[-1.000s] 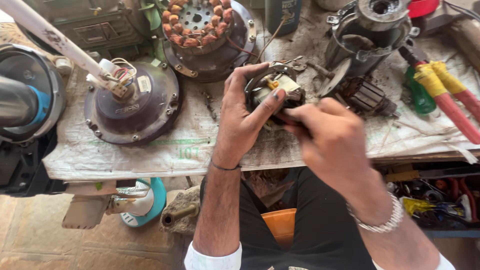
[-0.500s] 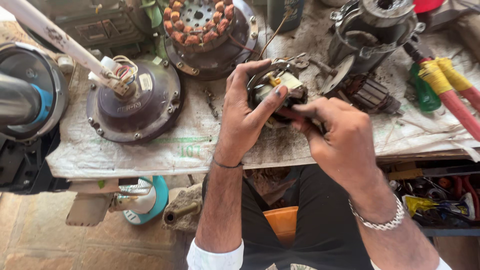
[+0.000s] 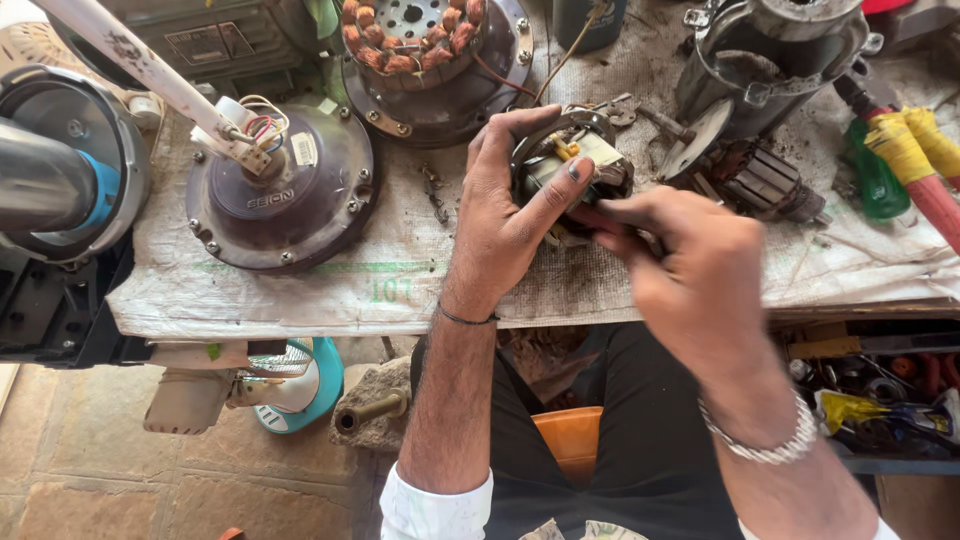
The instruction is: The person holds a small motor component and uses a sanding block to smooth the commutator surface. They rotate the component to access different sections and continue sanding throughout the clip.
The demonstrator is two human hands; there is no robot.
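My left hand (image 3: 510, 215) grips a small round motor stator (image 3: 575, 160) with dark windings and yellow insulation, held over the cloth-covered bench (image 3: 330, 280). The thumb lies across its front face. My right hand (image 3: 700, 275) is blurred and pinches something thin and dark at the stator's right side; I cannot make out what it is. A metal bracelet sits on the right wrist and a thin black band on the left.
A brown ceiling-fan motor (image 3: 285, 195) with a white rod lies to the left. A copper-wound fan stator (image 3: 430, 55) sits behind it. A grey motor housing (image 3: 770, 55), an armature (image 3: 760, 180) and red-and-yellow tool handles (image 3: 915, 160) are to the right. An orange bucket (image 3: 570, 440) stands below.
My right hand has slid right and down along the stator and is now blurred with motion. My left hand keeps the same grip on the stator.
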